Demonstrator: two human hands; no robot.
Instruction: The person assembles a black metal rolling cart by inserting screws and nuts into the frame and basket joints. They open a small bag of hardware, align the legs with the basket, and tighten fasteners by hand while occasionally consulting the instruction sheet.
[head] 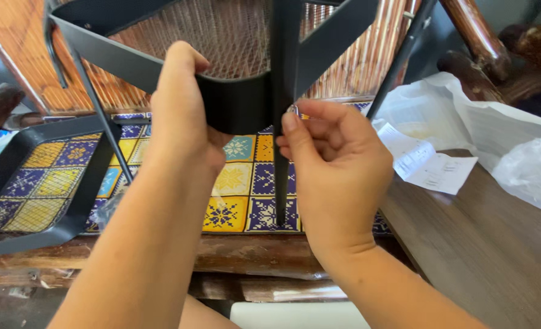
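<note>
**Both hands on a black mesh shelf**

Left hand (182,109) closed around the curved front rim of a black mesh shelf (227,36), fingers wrapped behind the rim, thumb side facing the camera. Right hand (337,164) curled tight, thumb and forefinger pinched together against a black upright post (284,122) just below the shelf; something small and shiny between the fingertips, too small to tell. Post running straight down between the two hands, ending above the patterned cloth (246,183). Shelf raised in the upper middle of the view, tilted toward the camera.

Thin black rods (103,122) slanting down from the shelf at left; another at upper right. Second black mesh tray (14,152) lying flat at left on the cloth of yellow, blue and teal squares. Small clear plastic bag (106,210) beside that tray, contents unclear.

White folded paper sheet (426,161) with fine print at right on a brown wooden table (496,256). Crumpled translucent white plastic bag (502,134) behind and partly under the sheet, spreading to the right edge. Woven bamboo backing (32,55) and dark carved wooden furniture (496,55) beyond.
</note>
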